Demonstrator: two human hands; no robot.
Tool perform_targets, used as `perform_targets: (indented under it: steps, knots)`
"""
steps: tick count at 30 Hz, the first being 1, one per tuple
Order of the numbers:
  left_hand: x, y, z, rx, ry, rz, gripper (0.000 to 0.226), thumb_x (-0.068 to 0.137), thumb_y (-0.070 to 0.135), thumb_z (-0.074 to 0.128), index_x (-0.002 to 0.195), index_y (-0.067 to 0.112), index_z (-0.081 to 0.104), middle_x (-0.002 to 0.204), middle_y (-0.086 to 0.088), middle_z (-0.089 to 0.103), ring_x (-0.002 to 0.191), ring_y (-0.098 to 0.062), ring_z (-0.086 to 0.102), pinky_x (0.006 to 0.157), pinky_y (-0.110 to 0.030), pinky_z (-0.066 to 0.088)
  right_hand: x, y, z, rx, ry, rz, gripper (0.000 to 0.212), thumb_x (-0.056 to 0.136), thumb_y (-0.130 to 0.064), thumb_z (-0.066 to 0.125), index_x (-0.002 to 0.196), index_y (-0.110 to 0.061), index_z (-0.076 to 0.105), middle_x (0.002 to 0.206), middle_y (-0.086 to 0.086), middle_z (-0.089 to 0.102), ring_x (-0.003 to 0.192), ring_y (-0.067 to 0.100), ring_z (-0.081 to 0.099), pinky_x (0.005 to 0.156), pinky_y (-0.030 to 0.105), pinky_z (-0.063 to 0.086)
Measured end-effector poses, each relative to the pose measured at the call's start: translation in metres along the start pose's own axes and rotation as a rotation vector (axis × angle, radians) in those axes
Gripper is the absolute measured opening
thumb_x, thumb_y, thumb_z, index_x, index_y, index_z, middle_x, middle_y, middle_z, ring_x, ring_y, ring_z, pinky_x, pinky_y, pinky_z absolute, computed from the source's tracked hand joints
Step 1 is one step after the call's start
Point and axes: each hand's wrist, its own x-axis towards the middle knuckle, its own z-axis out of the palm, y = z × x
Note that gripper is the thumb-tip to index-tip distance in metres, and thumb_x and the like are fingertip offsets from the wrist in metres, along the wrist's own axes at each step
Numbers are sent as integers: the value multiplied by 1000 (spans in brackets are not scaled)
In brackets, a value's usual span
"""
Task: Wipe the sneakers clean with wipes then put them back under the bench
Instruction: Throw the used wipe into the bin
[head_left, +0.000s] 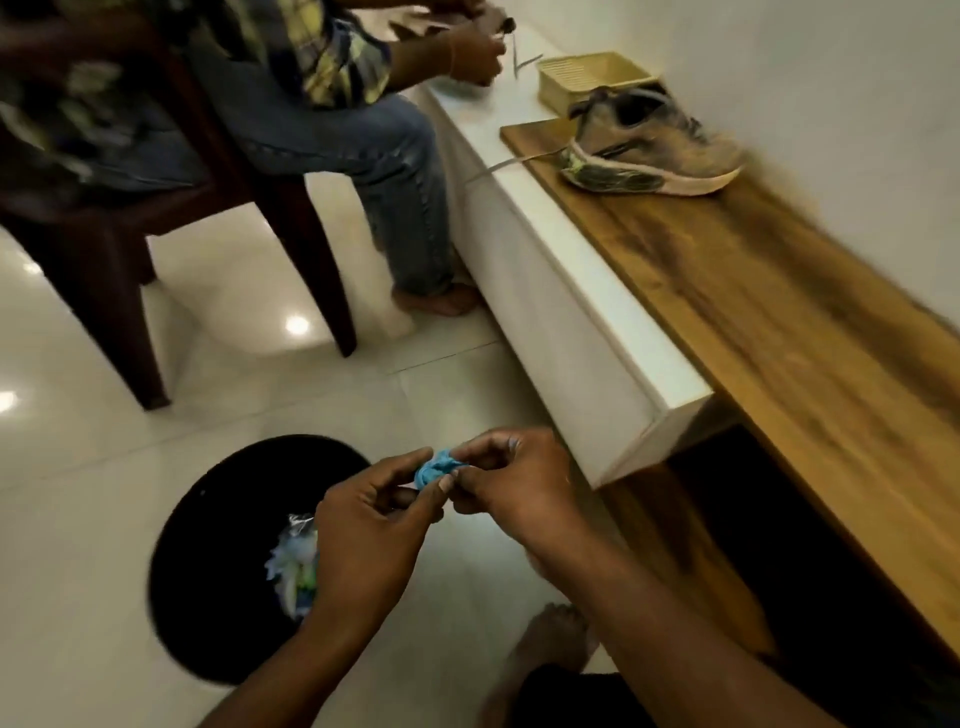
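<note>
A crumpled blue wipe (434, 470) is pinched between both my hands above the floor. My left hand (371, 540) holds its lower side with thumb and fingers, and my right hand (511, 480) pinches it from the right. A dirty tan sneaker (649, 143) lies on its side at the far end of the wooden bench (779, 312), with a lace trailing off to the left. Only one sneaker is in view.
A black bin (218, 519) holding used wipes stands on the tiled floor just below my left hand. A person sits on a dark chair (104, 249) at the back left. A beige basket (592, 78) sits on the white ledge (571, 291). My bare foot (550, 639) is near the bench.
</note>
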Motion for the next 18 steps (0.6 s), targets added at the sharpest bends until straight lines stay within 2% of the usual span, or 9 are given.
perform_targets:
  steps: [2,4,8,11,14,18]
  knots:
    - [-3,-13,-28,55,67,-28,33,84,21,85,116,23,78,77,7,78,73,-9,75,75,-30,64,3,6,33,-5,-63,17,17,81,4,82,86,-12,78,83,6,78,72,20,77,72,39,66]
    - [-7,-26,-54,127,129,-43,30,84,21,86,114,25,80,82,12,78,75,-5,75,73,-24,63,6,12,66,-58,-115,4,17,79,-1,84,84,-17,79,84,2,78,77,18,77,73,38,66]
    - [-11,-48,-89,255,176,-89,30,83,22,87,112,26,81,92,12,79,80,3,74,79,-34,64,6,24,112,-143,-197,7,20,75,-7,88,87,-19,79,87,-2,78,82,14,77,75,37,65]
    - [-11,-59,-100,301,209,-121,30,83,22,87,112,25,81,94,12,79,83,1,75,79,-35,65,3,29,121,-175,-254,13,27,78,-6,86,101,-17,78,93,0,77,85,14,76,78,37,65]
    - [-11,-69,-105,345,226,-143,32,83,23,87,114,23,81,101,11,79,88,-3,75,84,-37,64,-2,27,121,-227,-324,-7,40,83,-8,82,121,-18,73,106,0,76,98,11,72,87,32,62]
    - [-13,-76,-106,436,206,-152,49,82,34,87,128,22,74,113,6,77,91,-9,73,85,-34,60,-3,29,124,-302,-314,-44,46,86,-13,80,130,-20,67,117,0,74,104,14,70,88,37,62]
